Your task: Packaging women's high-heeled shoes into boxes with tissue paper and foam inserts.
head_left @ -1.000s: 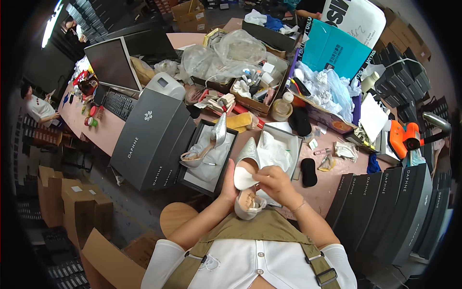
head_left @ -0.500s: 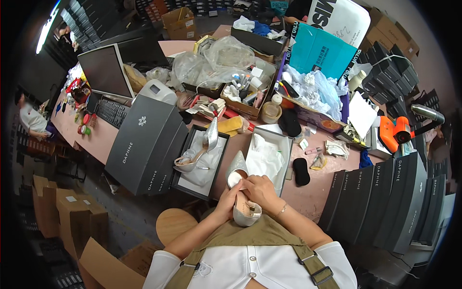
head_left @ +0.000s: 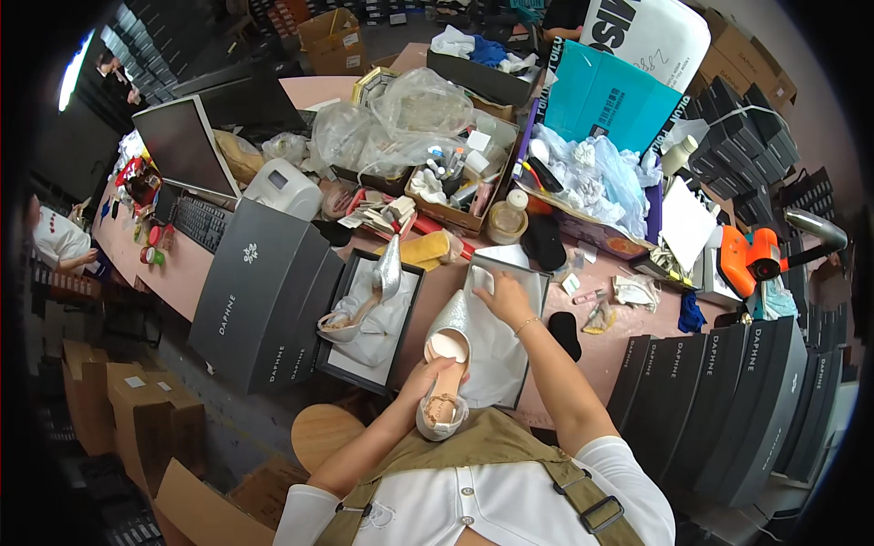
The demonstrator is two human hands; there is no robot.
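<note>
A silver pointed shoe (head_left: 452, 320) with white stuffing in its toe is held in front of my body, with my left hand (head_left: 428, 378) closed around its middle. My right hand (head_left: 505, 300) reaches over the open box (head_left: 537, 318) beside the shoe, its fingertips pinching white tissue paper (head_left: 492, 359). A second silver shoe (head_left: 389, 273) lies tilted on tissue in the dark open box (head_left: 382, 369) to the left.
Dark shoe boxes (head_left: 264, 300) stack at the left, and a row of dark boxes (head_left: 701, 391) stands at the right. Behind are a monitor (head_left: 187, 146), a purple carton (head_left: 592, 223) of crumpled plastic and an orange tool (head_left: 746, 259). A round stool (head_left: 328, 437) stands below the table.
My right hand has left the shoe and moved forward to the tissue in the right box. My left hand keeps the shoe, now turned slightly and shifted left.
</note>
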